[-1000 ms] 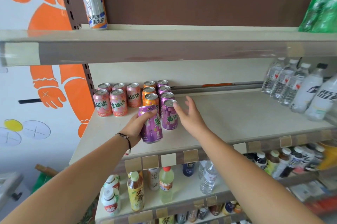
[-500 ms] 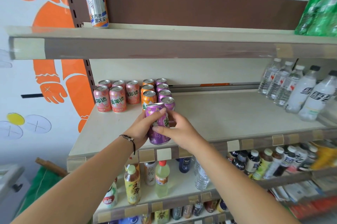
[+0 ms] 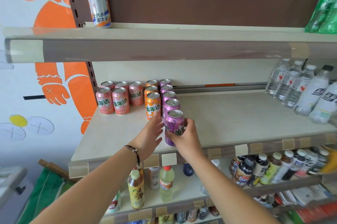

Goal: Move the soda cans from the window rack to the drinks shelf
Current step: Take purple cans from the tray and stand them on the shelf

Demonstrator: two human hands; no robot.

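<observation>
A purple soda can (image 3: pixel 174 127) is seen upright on the drinks shelf (image 3: pixel 228 114), at the front end of a row of purple cans (image 3: pixel 168 94). It is gripped by the right hand (image 3: pixel 184 137), whose fingers and thumb are curled round its lower part. The left hand (image 3: pixel 150 135) is held just beside it with the fingers spread and nothing in it. Orange cans (image 3: pixel 152 102) and pink cans (image 3: pixel 119 98) are standing to the left. Water bottles (image 3: pixel 290 83) are placed at the far right.
</observation>
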